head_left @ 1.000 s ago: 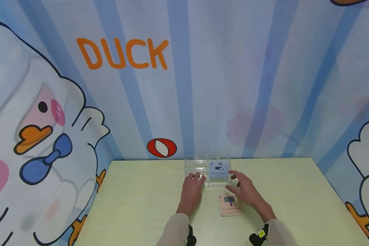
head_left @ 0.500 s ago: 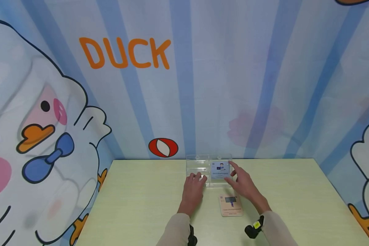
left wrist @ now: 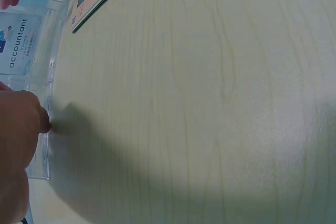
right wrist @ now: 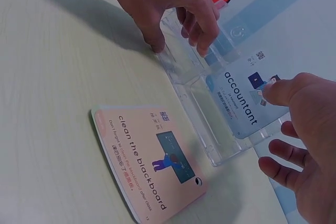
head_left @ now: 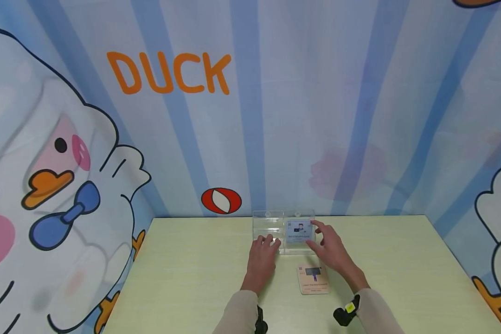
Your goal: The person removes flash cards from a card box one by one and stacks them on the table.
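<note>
A clear plastic box with two compartments stands at the back of the table. In its right compartment a blue card printed "accountant" faces up. My left hand grips the front wall of the left compartment, thumb outside and fingers bent over inside. At the right end of the box is my right hand, thumb and index finger spread at the blue card's right side. In the right wrist view its thumb overlaps the card's picture, and the other fingers are loosely bent. A pink card stack, "clean the blackboard", lies before the box.
The pale wooden table ends at a blue striped curtain with duck drawings, close behind the box. Both forearms, in light sleeves, come in from the front edge.
My right hand has moved slightly up and left, its index finger now at the card's upper right corner. My left hand and the pink stack hold their places.
</note>
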Demonstrator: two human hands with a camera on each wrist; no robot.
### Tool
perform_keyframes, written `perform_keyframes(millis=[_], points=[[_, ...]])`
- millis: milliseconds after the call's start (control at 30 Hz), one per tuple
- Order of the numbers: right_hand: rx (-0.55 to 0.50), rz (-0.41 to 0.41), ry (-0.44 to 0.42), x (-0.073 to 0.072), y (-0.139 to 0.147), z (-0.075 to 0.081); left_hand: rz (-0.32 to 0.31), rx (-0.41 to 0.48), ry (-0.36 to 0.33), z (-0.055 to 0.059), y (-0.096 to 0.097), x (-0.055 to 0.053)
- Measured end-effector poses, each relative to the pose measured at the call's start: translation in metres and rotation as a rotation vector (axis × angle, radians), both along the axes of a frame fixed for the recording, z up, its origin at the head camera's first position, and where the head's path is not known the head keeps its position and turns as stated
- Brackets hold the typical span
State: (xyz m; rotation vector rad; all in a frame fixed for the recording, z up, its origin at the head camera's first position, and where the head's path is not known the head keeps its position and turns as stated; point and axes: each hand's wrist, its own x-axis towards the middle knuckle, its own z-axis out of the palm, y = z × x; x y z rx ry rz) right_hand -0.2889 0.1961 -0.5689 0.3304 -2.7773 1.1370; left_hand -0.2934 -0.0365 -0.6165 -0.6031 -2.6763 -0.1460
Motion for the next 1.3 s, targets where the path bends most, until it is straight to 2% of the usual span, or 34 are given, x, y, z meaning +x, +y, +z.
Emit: perform_keyframes(millis=[167, 467, 900, 1300], points=[[-0.047, -0.013, 0.024, 0.001, 0.001, -0.001, 0.0, 0.0, 0.012, -0.001, 0.0, 0.0], [-0.128, 0.0, -0.016, 0.001, -0.001, -0.003, -0.005, 0.001, 0.018, -0.003, 0.001, 0.0], [-0.103, 0.037, 0.068, -0.001, -0.007, 0.0, -0.001, -0.012, 0.02, -0.003, 0.001, -0.002], [-0.133, 0.026, 0.118, 0.002, -0.004, 0.015, -0.007, -0.013, 0.016, -0.001, -0.001, -0.001]])
